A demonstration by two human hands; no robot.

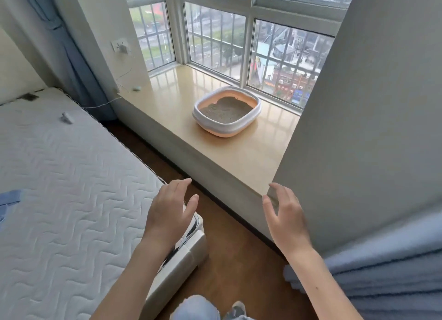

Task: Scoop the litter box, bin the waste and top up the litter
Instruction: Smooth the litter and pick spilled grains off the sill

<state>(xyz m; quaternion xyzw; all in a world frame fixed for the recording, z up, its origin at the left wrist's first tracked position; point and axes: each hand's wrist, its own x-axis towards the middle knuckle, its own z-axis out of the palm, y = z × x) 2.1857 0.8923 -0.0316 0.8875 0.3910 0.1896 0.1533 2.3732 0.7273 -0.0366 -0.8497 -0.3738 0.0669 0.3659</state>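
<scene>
A litter box [257, 109] with a white rim and a peach base sits on the beige window ledge [239, 157], close to the window. Grey litter [223, 110] covers its floor, heaped toward the back. My left hand [169, 209] hovers in front of me with fingers relaxed, holding nothing, above a white box [184, 262] with black print on the floor. My right hand [285, 217] is raised near the ledge's front corner, fingers spread and empty. Both hands are well short of the litter box. No scoop or bin is in view.
A bare quilted mattress [67, 176] fills the left side. Brown wood floor [234, 255] runs between it and the ledge. A grey wall [370, 128] and a blue curtain [387, 267] stand on the right. A wall socket with a cable [122, 47] is at the back left.
</scene>
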